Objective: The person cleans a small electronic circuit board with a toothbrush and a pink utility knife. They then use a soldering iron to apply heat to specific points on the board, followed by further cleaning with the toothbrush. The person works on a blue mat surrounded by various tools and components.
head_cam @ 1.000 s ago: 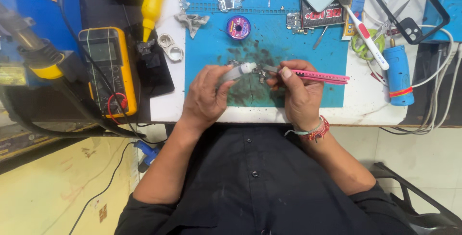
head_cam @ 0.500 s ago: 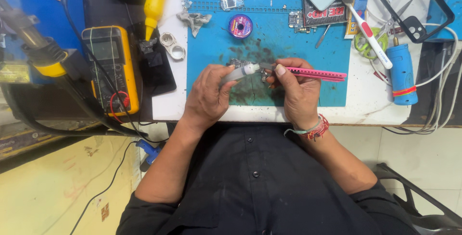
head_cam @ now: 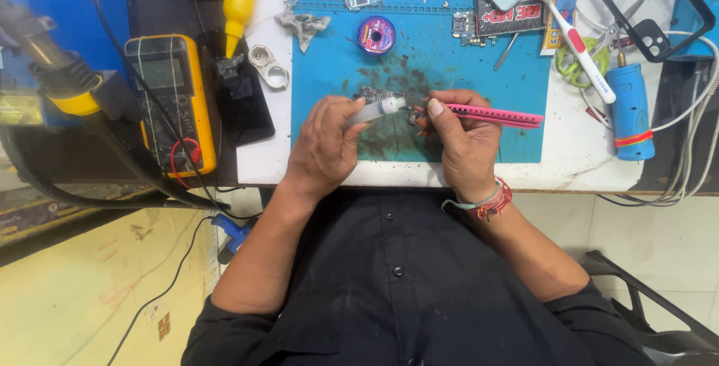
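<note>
Pink tweezers (head_cam: 498, 116) pinched in right hand (head_cam: 468, 141), long axis level, tips pointing left toward small circuit board (head_cam: 374, 96) on blue mat (head_cam: 464, 74); left hand (head_cam: 326, 149) closed on white syringe-like tube (head_cam: 374, 110), nozzle apparently meeting tips.

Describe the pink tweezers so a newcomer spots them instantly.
Start at the blue rubber work mat on the white bench. Near its front edge, the right hand grips long flat pink tweezers, pointing left toward the small clear syringe. Nothing else there is pink.
</note>
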